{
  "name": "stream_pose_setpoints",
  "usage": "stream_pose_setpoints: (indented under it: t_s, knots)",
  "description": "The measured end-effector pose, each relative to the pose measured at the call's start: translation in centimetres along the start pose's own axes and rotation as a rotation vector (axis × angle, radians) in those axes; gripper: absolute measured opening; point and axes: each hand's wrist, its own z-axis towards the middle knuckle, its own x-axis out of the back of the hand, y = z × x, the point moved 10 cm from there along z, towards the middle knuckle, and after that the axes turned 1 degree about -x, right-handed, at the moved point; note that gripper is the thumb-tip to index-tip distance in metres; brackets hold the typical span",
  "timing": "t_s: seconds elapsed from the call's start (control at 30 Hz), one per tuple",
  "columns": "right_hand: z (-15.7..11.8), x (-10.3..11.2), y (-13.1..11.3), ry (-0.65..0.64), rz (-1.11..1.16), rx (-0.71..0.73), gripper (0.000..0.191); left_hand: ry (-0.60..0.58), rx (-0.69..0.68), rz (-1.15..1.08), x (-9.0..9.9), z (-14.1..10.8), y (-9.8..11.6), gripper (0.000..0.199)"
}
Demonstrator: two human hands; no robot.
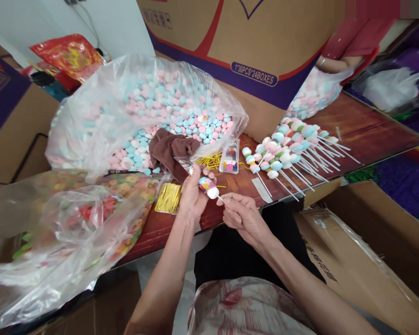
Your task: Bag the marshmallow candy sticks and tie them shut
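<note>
My left hand [194,193] is closed around a marshmallow skewer [212,191] in a clear printed wrapper. My right hand [242,216] pinches the white stick at the skewer's lower end. Just left of my left hand lies a pack of gold twist ties [168,197]. More loose gold ties [211,161] and a stack of printed wrappers [229,158] are beyond my fingers. A brown cloth [172,151] sits behind my left hand. To the right lies a pile of marshmallow skewers [288,144], sticks pointing toward me.
A large clear bag of pink, blue and white marshmallows [143,104] covers the table's back. At left is a bag of colourful candies [101,223]. A big carton [237,42] stands behind. Another person's arm [335,63] is at the far right, above an open carton [366,246].
</note>
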Motion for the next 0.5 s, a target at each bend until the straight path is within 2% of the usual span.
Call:
stream_pose_setpoints:
  t_s: [0.1,0.23,0.37,0.43,0.5]
  knots:
    - [0.0,-0.8,1.3,-0.078,0.24,-0.132,0.016,-0.021,-0.018,-0.003,-0.4,-0.2,-0.1,0.028]
    - [0.4,-1.0,1.7,-0.048,0.255,-0.129,0.018,-0.049,-0.06,0.092,-0.7,-0.7,-0.1,0.032]
    - [1.1,0.0,0.4,0.089,0.007,0.035,0.022,-0.076,-0.049,0.171,-0.7,-1.2,-0.7,0.036]
    - [1.1,0.5,-1.2,0.162,-0.24,0.197,0.023,-0.083,-0.026,0.18,-0.6,-1.4,-1.2,0.035]
    - [0.5,0.0,-3.0,0.195,-0.559,0.41,0.022,-0.079,-0.002,0.153,-0.5,-1.5,-1.7,0.033]
